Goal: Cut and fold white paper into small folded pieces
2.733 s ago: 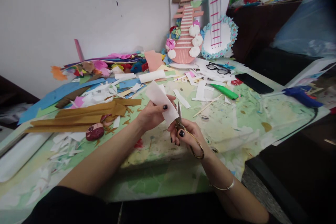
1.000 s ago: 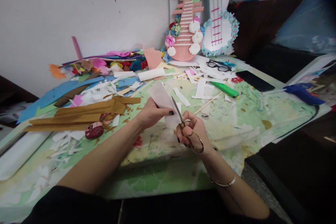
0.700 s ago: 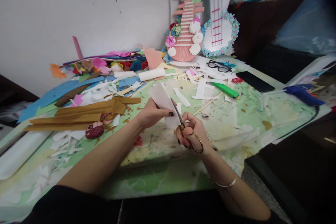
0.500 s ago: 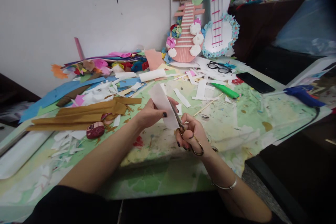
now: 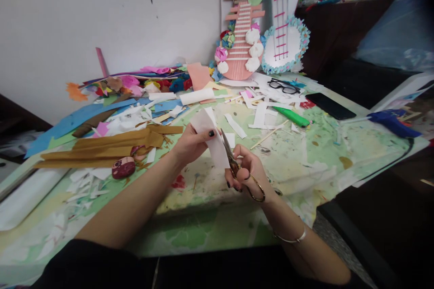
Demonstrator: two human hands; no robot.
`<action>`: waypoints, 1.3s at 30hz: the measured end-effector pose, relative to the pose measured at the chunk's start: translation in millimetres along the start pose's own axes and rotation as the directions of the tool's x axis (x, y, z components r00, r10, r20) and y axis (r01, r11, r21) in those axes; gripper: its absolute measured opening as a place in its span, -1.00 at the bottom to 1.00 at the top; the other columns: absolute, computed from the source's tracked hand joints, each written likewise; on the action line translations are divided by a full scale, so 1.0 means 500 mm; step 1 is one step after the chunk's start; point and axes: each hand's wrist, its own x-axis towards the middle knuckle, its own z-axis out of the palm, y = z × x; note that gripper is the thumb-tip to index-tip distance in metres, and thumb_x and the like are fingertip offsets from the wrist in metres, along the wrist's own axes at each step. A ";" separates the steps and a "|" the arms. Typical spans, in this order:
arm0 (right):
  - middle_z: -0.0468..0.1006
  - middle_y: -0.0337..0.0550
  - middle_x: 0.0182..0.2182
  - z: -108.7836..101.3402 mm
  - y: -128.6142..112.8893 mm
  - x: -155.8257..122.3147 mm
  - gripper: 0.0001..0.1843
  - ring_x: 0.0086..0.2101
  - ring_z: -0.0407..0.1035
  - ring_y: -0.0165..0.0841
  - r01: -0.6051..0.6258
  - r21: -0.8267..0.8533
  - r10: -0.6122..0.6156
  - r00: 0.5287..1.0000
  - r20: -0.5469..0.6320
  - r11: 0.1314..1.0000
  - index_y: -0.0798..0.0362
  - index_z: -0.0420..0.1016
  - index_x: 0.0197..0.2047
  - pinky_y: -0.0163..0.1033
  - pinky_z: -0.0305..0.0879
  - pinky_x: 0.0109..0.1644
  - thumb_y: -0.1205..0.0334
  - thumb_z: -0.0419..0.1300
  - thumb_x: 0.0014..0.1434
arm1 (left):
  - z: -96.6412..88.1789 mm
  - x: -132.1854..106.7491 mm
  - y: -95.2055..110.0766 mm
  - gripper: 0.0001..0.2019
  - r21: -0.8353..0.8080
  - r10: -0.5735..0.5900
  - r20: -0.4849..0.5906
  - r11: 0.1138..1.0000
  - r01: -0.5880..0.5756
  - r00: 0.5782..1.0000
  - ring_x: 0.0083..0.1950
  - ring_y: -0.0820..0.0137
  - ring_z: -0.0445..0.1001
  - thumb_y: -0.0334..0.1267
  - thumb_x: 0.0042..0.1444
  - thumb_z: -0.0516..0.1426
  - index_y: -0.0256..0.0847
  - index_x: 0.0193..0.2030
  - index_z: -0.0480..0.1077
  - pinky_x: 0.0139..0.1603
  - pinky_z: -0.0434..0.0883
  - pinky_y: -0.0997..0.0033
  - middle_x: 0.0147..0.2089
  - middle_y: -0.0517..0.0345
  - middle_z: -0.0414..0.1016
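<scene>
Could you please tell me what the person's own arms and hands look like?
The left hand and right hand are ungloved, with dark polish on the visible nails. Black sleeves leave the forearms bare, apart from a thin silver-coloured bangle on the right one.

The paper (image 5: 214, 144) is in your left hand (image 5: 190, 144), its right edge at the scissors (image 5: 233, 163) in your right hand (image 5: 252, 168), all above the table (image 5: 298, 162). To your left, folded strips (image 5: 98, 150) lie on the table, with a small object (image 5: 123, 168) at their near side and scraps (image 5: 127, 119) beyond. Behind your hands, two model instruments (image 5: 240, 63) stand side by side. The glasses (image 5: 285, 87) lie before them, the phone (image 5: 330, 106) right of and nearer than the glasses.
</scene>
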 end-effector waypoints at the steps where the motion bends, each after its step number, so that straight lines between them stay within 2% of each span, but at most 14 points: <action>1: 0.42 -0.41 -0.66 0.000 0.000 0.001 -0.33 -0.74 0.04 -0.60 -0.007 -0.005 0.007 1.000 -0.003 1.000 -0.04 0.04 -0.28 -0.48 -0.06 -0.69 -0.28 0.33 -0.14 | 0.001 -0.001 0.001 -0.74 0.012 -0.001 -0.003 1.000 0.001 1.000 -0.48 0.43 0.40 -0.17 -0.24 0.40 -0.27 -0.49 0.47 -0.44 0.36 0.43 -0.55 0.15 0.45; 6: 0.43 -0.42 -0.65 0.003 -0.006 0.004 -0.29 -0.75 0.05 -0.59 -0.035 -0.034 0.034 0.999 -0.034 0.999 -0.05 0.02 -0.21 -0.48 -0.03 -0.69 -0.29 0.32 -0.14 | 0.000 -0.002 0.002 -0.70 0.073 -0.037 -0.010 0.997 0.038 0.999 -0.48 0.43 0.43 -0.18 -0.26 0.40 -0.31 -0.46 0.47 -0.44 0.38 0.45 -0.50 0.11 0.51; 12: 0.42 -0.47 -0.68 0.004 -0.006 0.009 -0.24 -0.77 0.05 -0.58 0.005 -0.019 -0.007 0.998 -0.065 1.000 -0.07 0.00 -0.13 -0.49 -0.01 -0.71 -0.28 0.33 -0.15 | -0.003 -0.002 -0.002 -0.71 0.096 -0.056 0.024 0.994 0.053 0.998 -0.50 0.43 0.43 -0.21 -0.27 0.40 -0.34 -0.45 0.48 -0.44 0.37 0.47 -0.50 0.09 0.52; 16: 0.40 -0.50 -0.72 -0.001 -0.001 0.010 -0.29 -0.79 0.05 -0.60 0.031 -0.008 -0.032 0.998 -0.046 0.999 -0.06 0.02 -0.15 -0.53 -0.03 -0.72 -0.21 0.36 -0.13 | -0.004 -0.002 -0.002 -0.71 0.077 -0.061 0.037 0.995 0.058 0.997 -0.50 0.44 0.43 -0.22 -0.29 0.41 -0.34 -0.45 0.50 -0.46 0.38 0.49 -0.50 0.09 0.53; 21: 0.38 -0.52 -0.74 -0.004 0.004 0.007 -0.28 -0.80 0.05 -0.61 0.047 -0.012 -0.048 0.997 -0.064 0.999 -0.05 0.05 -0.19 -0.54 -0.03 -0.73 -0.22 0.38 -0.19 | -0.004 -0.003 0.000 -0.70 0.078 -0.083 0.020 0.994 0.081 0.996 -0.50 0.45 0.44 -0.23 -0.32 0.42 -0.33 -0.45 0.52 -0.48 0.38 0.52 -0.50 0.10 0.53; 25: 0.38 -0.51 -0.72 -0.006 0.005 0.005 -0.38 -0.79 0.03 -0.63 0.073 -0.013 -0.073 0.997 -0.037 0.997 -0.05 0.07 -0.18 -0.55 -0.04 -0.73 -0.18 0.34 -0.06 | -0.002 -0.004 0.002 -0.70 0.101 -0.086 0.002 0.991 0.085 0.996 -0.51 0.45 0.43 -0.22 -0.34 0.42 -0.33 -0.46 0.52 -0.48 0.39 0.50 -0.50 0.10 0.54; 29: 0.35 -0.51 -0.69 -0.008 0.002 0.006 -0.42 -0.77 0.05 -0.62 0.055 -0.008 -0.056 0.998 -0.036 0.998 -0.05 0.09 -0.13 -0.53 0.03 -0.72 -0.18 0.29 0.01 | -0.002 -0.006 -0.003 -0.70 0.152 -0.109 0.035 0.983 0.102 0.993 -0.50 0.42 0.45 -0.21 -0.33 0.42 -0.35 -0.47 0.53 -0.47 0.40 0.48 -0.51 0.08 0.54; 33: 0.33 -0.51 -0.69 -0.007 -0.005 0.009 -0.36 -0.76 0.08 -0.60 0.026 -0.012 -0.027 0.998 -0.057 1.000 -0.05 0.10 -0.12 -0.53 0.04 -0.74 -0.19 0.33 -0.06 | -0.002 -0.007 -0.011 -0.72 0.129 -0.123 0.066 0.985 0.114 0.990 -0.48 0.40 0.47 -0.23 -0.29 0.41 -0.34 -0.44 0.54 -0.44 0.41 0.45 -0.48 0.08 0.55; 39: 0.39 -0.51 -0.71 0.001 -0.018 0.013 -0.21 -0.80 0.08 -0.60 -0.043 -0.039 0.038 0.991 -0.132 0.998 -0.06 0.04 -0.20 -0.55 0.01 -0.78 -0.25 0.41 -0.29 | 0.001 -0.008 -0.013 -0.73 0.111 -0.124 0.096 0.987 0.113 0.988 -0.47 0.41 0.45 -0.24 -0.26 0.40 -0.33 -0.43 0.51 -0.46 0.37 0.48 -0.48 0.12 0.53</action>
